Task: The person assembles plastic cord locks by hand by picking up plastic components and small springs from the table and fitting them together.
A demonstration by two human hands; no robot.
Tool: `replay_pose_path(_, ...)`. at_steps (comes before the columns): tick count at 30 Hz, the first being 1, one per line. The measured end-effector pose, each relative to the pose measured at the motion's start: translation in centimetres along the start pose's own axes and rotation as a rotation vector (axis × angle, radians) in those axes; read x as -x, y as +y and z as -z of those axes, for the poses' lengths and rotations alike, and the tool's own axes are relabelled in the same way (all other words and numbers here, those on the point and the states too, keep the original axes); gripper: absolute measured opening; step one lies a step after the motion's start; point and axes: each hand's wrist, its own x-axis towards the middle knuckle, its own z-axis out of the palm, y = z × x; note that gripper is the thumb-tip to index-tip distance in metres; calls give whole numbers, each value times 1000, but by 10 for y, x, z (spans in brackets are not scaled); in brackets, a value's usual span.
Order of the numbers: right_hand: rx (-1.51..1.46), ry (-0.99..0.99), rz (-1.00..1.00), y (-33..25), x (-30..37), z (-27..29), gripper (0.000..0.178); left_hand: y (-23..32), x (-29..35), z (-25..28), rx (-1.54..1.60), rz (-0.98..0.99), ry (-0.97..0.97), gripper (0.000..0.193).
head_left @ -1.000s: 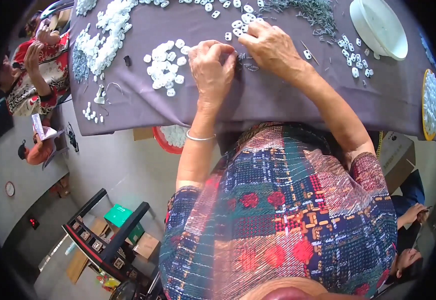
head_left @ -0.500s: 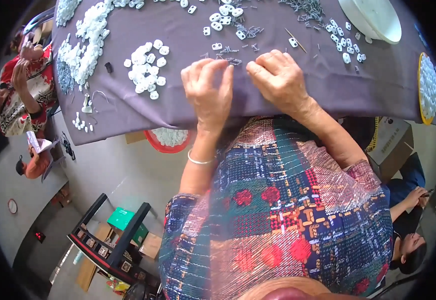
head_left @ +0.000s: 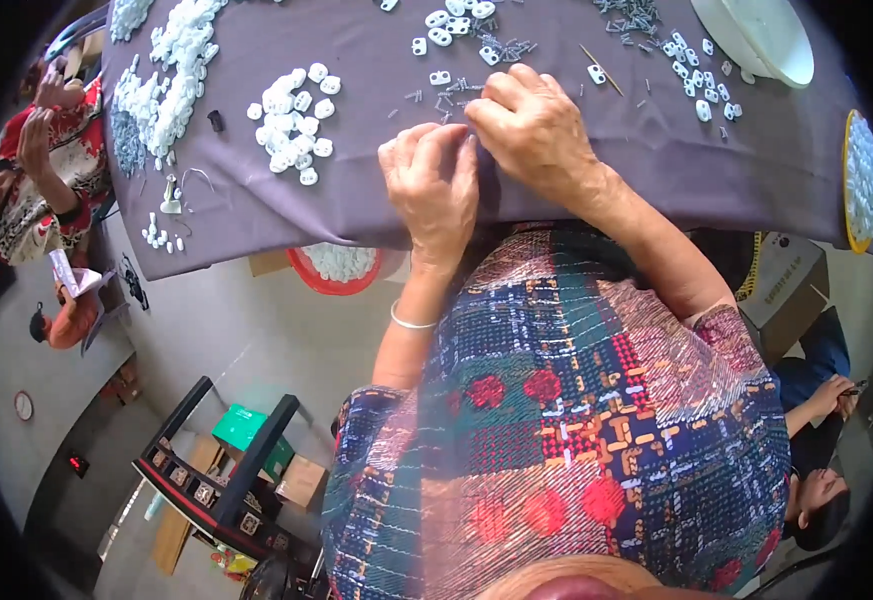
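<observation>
- Thumb and fingers bent toward each other, my left hand works near the table's front edge; whether it pinches anything, I cannot tell.
- Fingers curled, knuckles up, my right hand sits just beside the left fingertips — its own tips are hidden, so I cannot tell what it grips.
- Small grey pins lie scattered just beyond my fingertips, on a dark purple-grey tablecloth.
- One white two-holed piece rests among them; a cluster of similar pieces lies farther out, beside a loose pile of pins.
- To the left, well apart from my hand, a heap of white pieces spreads over the cloth, with a small black object beyond it.
- To the right, a thin stick lies next to a single white piece; more pieces gather near a large white bowl.
- Filled with white pieces, a yellow-rimmed tray stands at far right — and a red basin shows below the table edge.
</observation>
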Motion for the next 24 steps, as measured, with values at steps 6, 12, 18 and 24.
replay_pose_path(6, 200, -82, -41, 0, -6, -7, 9, -4, 5, -1, 45, 26, 38, 15)
replay_pose_path(12, 23, 13, -4, 15, -6, 10, 10, -5, 8, -2, 83, 24, 58, 15)
replay_pose_path(18, -419, 17, -271, 22, 11, 45, 11, 6, 2, -2, 38, -101, -16, 20)
replay_pose_path(24, -564, -17, -370, 18, 26, 49, 11, 15, -2, -15, 11, -116, -144, 22)
